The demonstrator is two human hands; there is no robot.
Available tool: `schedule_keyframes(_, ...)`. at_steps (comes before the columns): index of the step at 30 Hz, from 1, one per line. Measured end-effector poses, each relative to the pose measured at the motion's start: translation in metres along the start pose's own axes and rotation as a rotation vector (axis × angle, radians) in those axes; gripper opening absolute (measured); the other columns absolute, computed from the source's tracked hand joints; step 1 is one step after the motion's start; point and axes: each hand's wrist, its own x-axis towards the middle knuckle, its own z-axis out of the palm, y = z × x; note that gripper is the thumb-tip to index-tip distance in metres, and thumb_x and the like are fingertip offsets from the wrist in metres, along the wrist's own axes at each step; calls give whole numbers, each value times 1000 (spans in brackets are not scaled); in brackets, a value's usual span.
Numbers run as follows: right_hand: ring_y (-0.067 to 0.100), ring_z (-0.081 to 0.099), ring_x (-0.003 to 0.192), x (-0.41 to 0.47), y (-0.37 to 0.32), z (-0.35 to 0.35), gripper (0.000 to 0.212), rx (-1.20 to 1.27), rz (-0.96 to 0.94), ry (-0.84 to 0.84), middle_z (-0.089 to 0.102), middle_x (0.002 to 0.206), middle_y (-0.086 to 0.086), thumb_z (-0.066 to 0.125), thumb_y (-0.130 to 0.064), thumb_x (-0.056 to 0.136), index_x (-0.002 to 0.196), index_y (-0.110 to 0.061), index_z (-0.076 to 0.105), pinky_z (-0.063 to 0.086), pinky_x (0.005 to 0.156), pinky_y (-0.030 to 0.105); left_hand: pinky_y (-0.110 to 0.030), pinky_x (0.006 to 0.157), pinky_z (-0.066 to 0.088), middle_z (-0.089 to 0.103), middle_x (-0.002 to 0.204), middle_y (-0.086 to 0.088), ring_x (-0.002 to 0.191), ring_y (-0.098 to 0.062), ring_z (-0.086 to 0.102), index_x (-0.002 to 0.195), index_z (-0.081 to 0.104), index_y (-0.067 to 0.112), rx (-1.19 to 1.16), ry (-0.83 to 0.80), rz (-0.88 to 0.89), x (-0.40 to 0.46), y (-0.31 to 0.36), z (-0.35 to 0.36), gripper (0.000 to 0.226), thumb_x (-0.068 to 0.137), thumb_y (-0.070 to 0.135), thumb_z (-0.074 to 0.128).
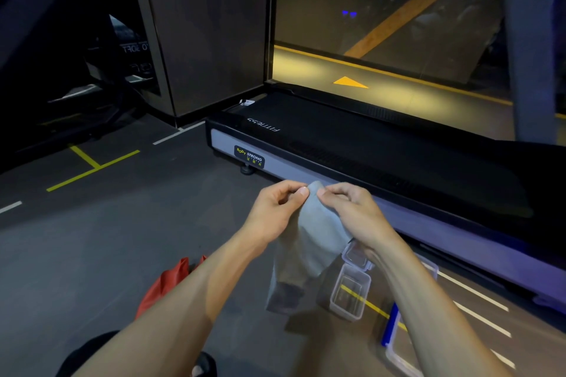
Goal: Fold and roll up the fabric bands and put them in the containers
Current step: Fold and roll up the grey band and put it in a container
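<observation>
Currently, both hands are raised in front of the person, above the dark floor (128,242). The left hand (277,208) pinches the top edge of a grey fabric band (315,242) between thumb and curled fingers. The right hand (352,211) pinches the same edge just beside it, fingers likewise curled. The band hangs down between the forearms, its lower end near the floor. A clear plastic container (350,292) stands open on the floor just right of the band; a second clear container (355,255) sits directly behind it, partly hidden by the right wrist. A red fabric item (165,285) lies on the floor beside the left forearm. A treadmill base (382,159) runs across the floor beyond the hands.
</observation>
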Motion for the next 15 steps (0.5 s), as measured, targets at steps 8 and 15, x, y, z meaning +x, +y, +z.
schedule_keyframes(8,31,72,97,5,8,-2,28,-78,10,-77,78,98,12,62,-43,95,90,-23,79,53,94,50,-22,70,42,61,84,-6,77,-12,51,98,75,12,17,12,-29,-1,2,0,17,99,26,67)
schedule_keyframes(15,27,72,105,9,12,-2,25,-40,20,-78,79,101,6,57,-29,104,96,-18,78,53,102,52,-26,68,42,58,77,-5,72,-12,50,93,74,9,42,62,-25,2,0,1,26,96,35,70)
